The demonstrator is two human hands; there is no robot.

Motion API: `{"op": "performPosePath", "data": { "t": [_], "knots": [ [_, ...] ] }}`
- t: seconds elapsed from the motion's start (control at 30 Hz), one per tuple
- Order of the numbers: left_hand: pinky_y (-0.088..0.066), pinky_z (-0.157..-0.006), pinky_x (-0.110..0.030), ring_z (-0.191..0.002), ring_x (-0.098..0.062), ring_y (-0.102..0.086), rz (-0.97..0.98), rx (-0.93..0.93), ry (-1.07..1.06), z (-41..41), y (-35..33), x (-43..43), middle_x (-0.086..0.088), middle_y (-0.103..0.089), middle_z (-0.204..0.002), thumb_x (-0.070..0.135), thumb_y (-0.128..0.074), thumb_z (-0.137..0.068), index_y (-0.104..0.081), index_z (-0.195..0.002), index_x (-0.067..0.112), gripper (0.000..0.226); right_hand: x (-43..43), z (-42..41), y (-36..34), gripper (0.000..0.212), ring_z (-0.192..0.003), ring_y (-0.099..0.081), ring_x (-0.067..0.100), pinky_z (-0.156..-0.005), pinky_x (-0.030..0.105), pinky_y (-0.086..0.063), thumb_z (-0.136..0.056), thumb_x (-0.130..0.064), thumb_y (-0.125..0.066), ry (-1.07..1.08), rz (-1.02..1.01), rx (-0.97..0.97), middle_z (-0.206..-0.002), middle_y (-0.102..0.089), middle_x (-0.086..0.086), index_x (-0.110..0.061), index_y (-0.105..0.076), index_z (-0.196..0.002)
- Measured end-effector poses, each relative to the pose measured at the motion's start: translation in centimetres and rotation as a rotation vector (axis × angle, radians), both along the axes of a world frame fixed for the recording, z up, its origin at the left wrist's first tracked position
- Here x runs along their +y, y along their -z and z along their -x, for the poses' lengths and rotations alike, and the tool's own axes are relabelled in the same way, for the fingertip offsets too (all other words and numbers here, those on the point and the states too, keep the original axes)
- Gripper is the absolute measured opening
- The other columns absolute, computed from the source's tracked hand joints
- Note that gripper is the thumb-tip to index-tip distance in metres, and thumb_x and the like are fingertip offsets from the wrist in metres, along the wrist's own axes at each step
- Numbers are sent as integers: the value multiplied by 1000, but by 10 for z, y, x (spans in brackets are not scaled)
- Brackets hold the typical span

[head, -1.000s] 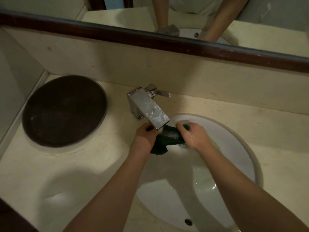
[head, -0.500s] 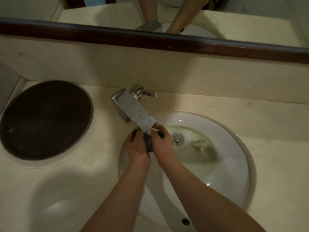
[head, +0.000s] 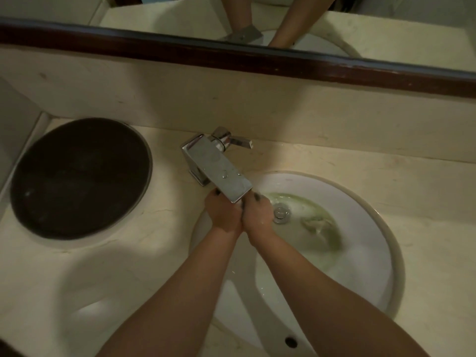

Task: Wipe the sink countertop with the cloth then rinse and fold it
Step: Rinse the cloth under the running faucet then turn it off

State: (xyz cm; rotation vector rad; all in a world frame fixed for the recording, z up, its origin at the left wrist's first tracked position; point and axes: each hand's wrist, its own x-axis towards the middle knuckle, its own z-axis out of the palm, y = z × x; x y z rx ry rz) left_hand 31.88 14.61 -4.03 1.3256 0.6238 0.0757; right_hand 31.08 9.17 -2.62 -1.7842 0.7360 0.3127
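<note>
My left hand point(head: 222, 214) and my right hand point(head: 258, 213) are pressed together under the spout of the chrome tap point(head: 218, 171), at the back left of the white sink basin point(head: 365, 253). Both are shut on the dark green cloth point(head: 257, 196), which is squeezed between them so that only small dark bits show at my fingertips. Greenish water point(head: 319, 222) pools around the drain point(head: 281, 214). The cream countertop point(head: 108, 274) surrounds the basin.
A round dark brown tray point(head: 79, 179) lies on the counter at the left. The tap's lever point(head: 239, 141) points right. A dark wooden mirror frame point(head: 231, 56) runs along the back above the splashback. An overflow hole point(head: 291, 341) sits at the basin's near wall.
My hands came together from holding the cloth spread under the spout to squeezing it tight between them. Green-tinted water now lies in the basin. The view has shifted.
</note>
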Motion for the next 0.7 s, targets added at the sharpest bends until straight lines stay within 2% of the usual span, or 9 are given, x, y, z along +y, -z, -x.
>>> {"op": "performPosePath", "data": {
  "t": [0.07,0.17,0.2,0.27,0.33,0.43,0.5,0.57,0.7],
  "knots": [
    [-32,-40,-15,-37,1,-42,226,73,-49,-4,3,1,10,-48,-37,-9,-49,-84,-51,-36,15,54,-4,-1,-1,36,-69,-52,28,-63,34,-45,-93,-26,-44,-54,19,13,-64,-55,8,-17,-50,-58],
    [-39,-43,-18,-49,-19,-51,375,228,-27,-8,6,7,3,-56,-48,-2,-41,-93,-56,-60,17,41,-15,-8,-10,32,-76,-55,24,-78,40,-52,-96,-33,-43,-230,11,51,-70,-54,1,-21,-51,-67],
    [-46,-48,-23,-58,-23,-57,405,247,-1,-9,4,9,0,-63,-59,2,-42,-95,-60,-73,14,31,-19,-12,-15,31,-78,-58,24,-80,41,-52,-96,-35,-45,-278,14,41,-73,-57,3,-18,-53,-71],
    [-54,-74,-37,-84,-30,-65,527,252,47,-10,-4,13,-11,-69,-93,14,-46,-95,-62,-100,7,19,-28,-27,-28,36,-86,-60,26,-81,39,-50,-94,-46,-46,-336,87,-4,-87,-61,8,-13,-60,-89],
    [-52,-87,-39,-97,-29,-65,624,268,77,-10,-9,17,-14,-67,-107,23,-54,-88,-59,-113,6,31,-36,-44,-46,48,-96,-58,27,-82,35,-44,-94,-51,-40,-364,200,-97,-103,-63,8,-10,-61,-107],
    [-54,-63,-27,-75,-21,-65,638,277,132,-8,-18,19,-9,-66,-88,29,-59,-81,-57,-99,10,26,-41,-62,-74,45,-94,-65,25,-85,37,-50,-95,-46,-42,-346,134,-278,-109,-68,7,-11,-63,-115],
    [-38,-51,-20,-56,-19,-56,631,292,162,-7,-27,17,-6,-60,-67,31,-48,-88,-61,-75,13,26,-37,-66,-88,37,-80,-68,21,-79,35,-51,-97,-39,-44,-378,60,-298,-101,-70,4,-13,-65,-113],
    [-27,-50,-21,-44,-16,-46,649,303,167,-5,-32,17,0,-49,-51,27,-40,-91,-56,-48,18,46,-31,-66,-93,34,-72,-69,20,-76,37,-53,-97,-36,-45,-426,115,-309,-96,-71,4,-13,-67,-108],
    [-39,-56,-26,-50,-14,-53,725,279,184,-1,-42,17,-1,-56,-55,27,-53,-79,-64,-51,18,31,-25,-59,-94,29,-66,-69,20,-73,42,-55,-97,-32,-45,-404,184,-339,-93,-72,10,-15,-68,-102]
  ]
}}
